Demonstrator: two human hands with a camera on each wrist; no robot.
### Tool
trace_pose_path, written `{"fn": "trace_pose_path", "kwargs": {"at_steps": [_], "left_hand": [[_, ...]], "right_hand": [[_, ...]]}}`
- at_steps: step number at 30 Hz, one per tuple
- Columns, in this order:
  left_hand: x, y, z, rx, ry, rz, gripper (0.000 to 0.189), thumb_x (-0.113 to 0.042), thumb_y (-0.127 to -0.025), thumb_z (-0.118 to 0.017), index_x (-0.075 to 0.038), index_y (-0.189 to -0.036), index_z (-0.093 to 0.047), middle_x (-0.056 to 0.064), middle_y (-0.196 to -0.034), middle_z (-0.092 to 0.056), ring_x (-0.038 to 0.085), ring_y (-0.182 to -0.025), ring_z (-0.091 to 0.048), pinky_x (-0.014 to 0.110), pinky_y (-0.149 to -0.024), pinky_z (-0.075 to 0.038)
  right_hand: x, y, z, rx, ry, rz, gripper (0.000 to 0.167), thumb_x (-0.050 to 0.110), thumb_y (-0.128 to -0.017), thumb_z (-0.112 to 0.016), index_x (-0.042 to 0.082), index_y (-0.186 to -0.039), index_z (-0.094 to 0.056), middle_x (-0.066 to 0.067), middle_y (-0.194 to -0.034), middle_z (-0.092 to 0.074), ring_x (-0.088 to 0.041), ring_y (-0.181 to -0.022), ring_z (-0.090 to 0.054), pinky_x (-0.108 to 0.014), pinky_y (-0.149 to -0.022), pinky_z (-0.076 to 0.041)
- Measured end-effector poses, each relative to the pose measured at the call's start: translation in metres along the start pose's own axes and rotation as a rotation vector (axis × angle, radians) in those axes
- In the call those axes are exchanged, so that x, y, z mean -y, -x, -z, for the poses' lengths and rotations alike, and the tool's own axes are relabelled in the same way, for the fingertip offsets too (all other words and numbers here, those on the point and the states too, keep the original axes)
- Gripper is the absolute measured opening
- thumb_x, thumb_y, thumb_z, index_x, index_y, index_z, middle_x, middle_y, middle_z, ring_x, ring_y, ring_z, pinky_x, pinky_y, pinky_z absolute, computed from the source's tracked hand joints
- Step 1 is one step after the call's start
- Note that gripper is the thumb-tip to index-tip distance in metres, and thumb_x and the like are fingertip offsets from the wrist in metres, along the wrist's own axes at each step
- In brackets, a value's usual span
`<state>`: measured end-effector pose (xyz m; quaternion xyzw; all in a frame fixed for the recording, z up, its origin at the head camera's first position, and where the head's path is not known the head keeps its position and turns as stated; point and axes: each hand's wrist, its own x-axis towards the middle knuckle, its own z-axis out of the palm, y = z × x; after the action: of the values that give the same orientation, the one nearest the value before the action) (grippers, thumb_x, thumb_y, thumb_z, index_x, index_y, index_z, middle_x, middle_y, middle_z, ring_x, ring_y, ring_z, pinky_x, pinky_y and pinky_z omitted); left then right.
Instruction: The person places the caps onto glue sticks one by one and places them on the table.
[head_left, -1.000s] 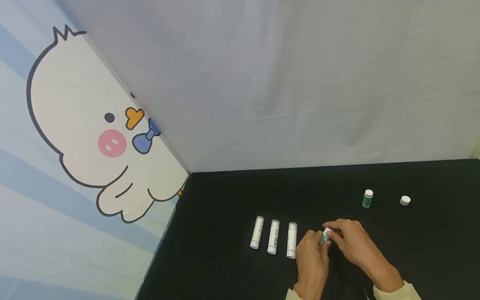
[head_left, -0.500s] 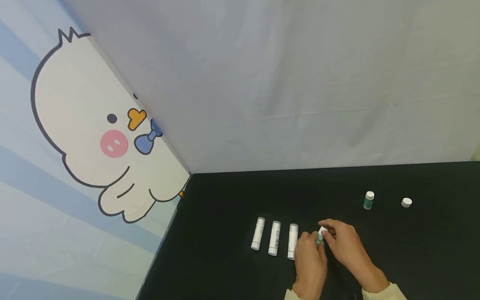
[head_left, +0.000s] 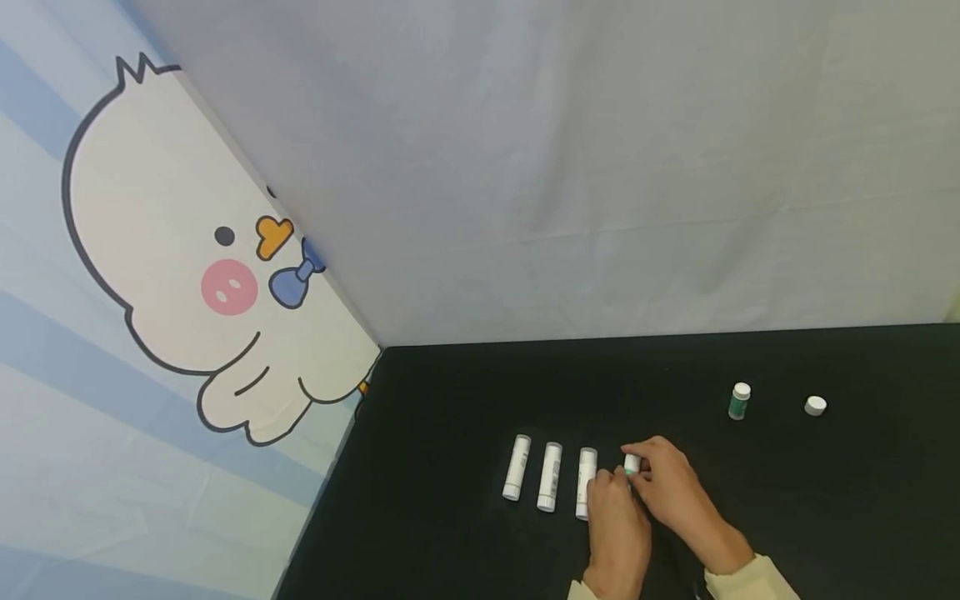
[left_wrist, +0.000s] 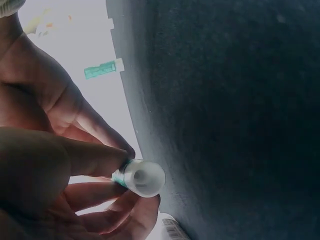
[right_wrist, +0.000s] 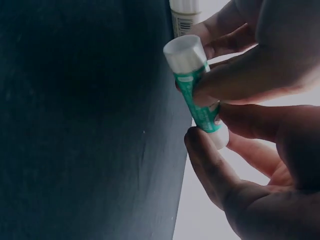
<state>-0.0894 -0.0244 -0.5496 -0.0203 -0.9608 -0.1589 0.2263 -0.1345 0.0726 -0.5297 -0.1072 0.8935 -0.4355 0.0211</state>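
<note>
A small glue stick (right_wrist: 192,92) with a green label and white ends is held between both hands. In the right wrist view, the left hand (head_left: 618,529) grips its green body, thumb across the label. The right hand (head_left: 667,487) pinches the opposite white end between thumb and finger. From the left wrist, the glue stick's round white end (left_wrist: 148,179) faces the camera with a recess in it. Only a bit of its white end (head_left: 632,462) shows in the head view; fingers hide the rest. Close to the left hand's left side is a white tube (head_left: 586,483).
Two more white tubes, a middle one (head_left: 549,477) and a left one (head_left: 517,467), line up on the black table (head_left: 442,392). Farther back right are a green bottle-like stick (head_left: 739,402) with a white top and a short white cap-like piece (head_left: 815,406). A pale curtain (head_left: 600,167) stands behind.
Both hands have shifted left with the glue stick, the right hand more. The glue stick has turned more upright, and less of its green label shows in the head view.
</note>
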Motion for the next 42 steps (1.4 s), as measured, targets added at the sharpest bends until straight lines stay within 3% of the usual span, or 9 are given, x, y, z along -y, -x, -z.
{"fn": "trace_pose_path", "kwargs": {"at_steps": [8, 14, 19, 30, 38, 42], "left_hand": [[-0.002, 0.003, -0.003, 0.055, -0.026, 0.082, 0.026, 0.002, -0.076, -0.081, 0.001, -0.101, -0.076, 0.007, -0.087, -0.057, 0.022, -0.077, -0.059, 0.031, -0.076, -0.052], [-0.001, 0.003, -0.005, 0.033, -0.027, 0.076, 0.029, 0.002, -0.072, -0.084, -0.001, -0.099, -0.073, 0.007, -0.085, -0.056, 0.022, -0.077, -0.060, 0.031, -0.076, -0.053], [-0.001, 0.003, -0.006, 0.003, -0.040, 0.066, 0.017, 0.002, -0.078, -0.078, -0.005, -0.092, -0.072, 0.006, -0.081, -0.056, 0.022, -0.073, -0.059, 0.030, -0.073, -0.052], [-0.001, 0.003, -0.011, -0.043, -0.168, 0.039, 0.012, 0.001, -0.081, -0.072, -0.007, -0.090, -0.072, 0.004, -0.078, -0.056, 0.019, -0.071, -0.058, 0.026, -0.071, -0.051], [-0.003, 0.003, -0.007, -0.052, -0.029, 0.103, 0.022, 0.002, -0.083, -0.076, 0.000, -0.105, -0.075, 0.008, -0.091, -0.058, 0.022, -0.077, -0.057, 0.031, -0.071, -0.053], [-0.004, 0.001, -0.002, -0.035, 0.032, 0.087, 0.033, 0.000, -0.080, -0.084, 0.002, -0.112, -0.075, 0.008, -0.100, -0.063, 0.022, -0.087, -0.061, 0.032, -0.077, -0.055]], "right_hand": [[-0.001, -0.002, -0.007, 0.027, 0.016, 0.021, 0.031, -0.013, -0.086, -0.072, -0.008, -0.116, -0.074, -0.009, -0.095, -0.066, -0.017, -0.081, -0.059, -0.037, -0.072, -0.052], [-0.002, -0.004, -0.012, 0.018, 0.031, 0.037, 0.028, -0.011, -0.087, -0.071, -0.007, -0.115, -0.075, -0.011, -0.094, -0.068, -0.019, -0.081, -0.060, -0.041, -0.073, -0.053], [-0.004, -0.004, -0.016, -0.009, 0.041, 0.056, 0.027, -0.011, -0.087, -0.070, -0.006, -0.113, -0.075, -0.011, -0.093, -0.069, -0.020, -0.081, -0.061, -0.042, -0.074, -0.053], [-0.005, -0.002, -0.020, -0.038, 0.063, 0.080, 0.030, -0.016, -0.085, -0.068, -0.005, -0.112, -0.075, -0.017, -0.102, -0.073, -0.033, -0.093, -0.070, -0.051, -0.082, -0.056], [-0.004, 0.004, -0.015, -0.020, 0.030, 0.072, 0.034, -0.011, -0.089, -0.072, -0.005, -0.122, -0.072, -0.023, -0.118, -0.072, -0.040, -0.106, -0.070, -0.055, -0.089, -0.056], [-0.006, 0.008, -0.005, -0.030, 0.003, 0.042, 0.037, -0.009, -0.090, -0.074, -0.007, -0.126, -0.070, -0.028, -0.126, -0.069, -0.041, -0.104, -0.072, -0.053, -0.084, -0.059]]}}
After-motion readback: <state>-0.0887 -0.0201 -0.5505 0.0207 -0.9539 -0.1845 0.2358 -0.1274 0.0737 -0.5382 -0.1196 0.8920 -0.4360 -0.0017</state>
